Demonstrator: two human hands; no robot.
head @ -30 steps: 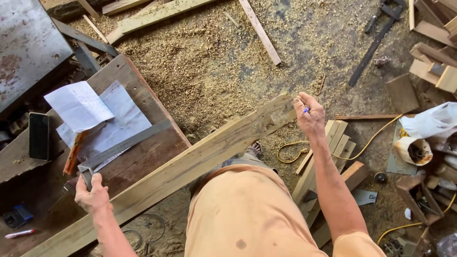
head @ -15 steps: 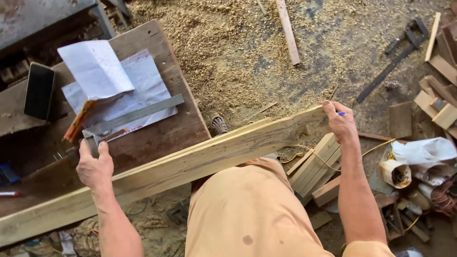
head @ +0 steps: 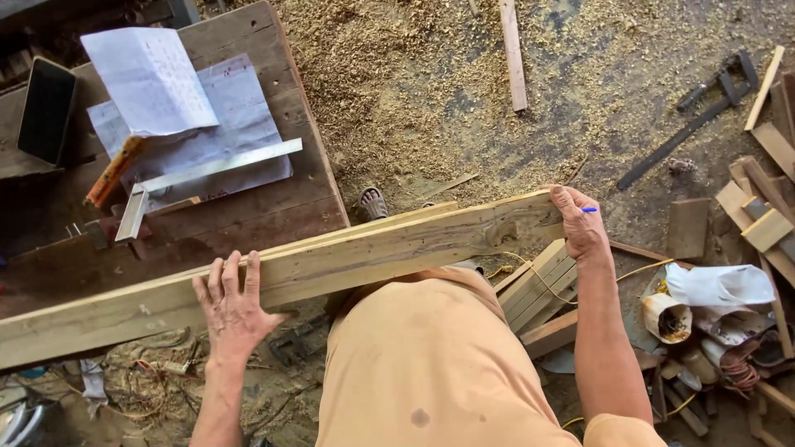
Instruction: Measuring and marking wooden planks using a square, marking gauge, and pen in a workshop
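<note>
**Between two hands, a long plank is held**

Across the middle of the view, a long pale wooden plank (head: 348, 257) with rough grain and a dark knot is held slanting, its far end raised to the right. The left hand (head: 234, 308) is laid flat on the plank's near face, fingers spread and extended, the thumb hooked beneath the lower edge. The right hand (head: 582, 228) is curled over the plank's right end, and a blue pen (head: 589, 209) is pinched between its fingers. Beyond the left hand, a dark, worn wooden workbench (head: 306, 157) is seen, on which creased white paper sheets (head: 166, 99), a metal try square (head: 195, 178) and a black phone (head: 45, 108) are laid. Past the right hand, the ground is covered with coarse yellow sawdust (head: 431, 91), and offcut wooden blocks (head: 538, 285) are stacked just below that hand.
</note>
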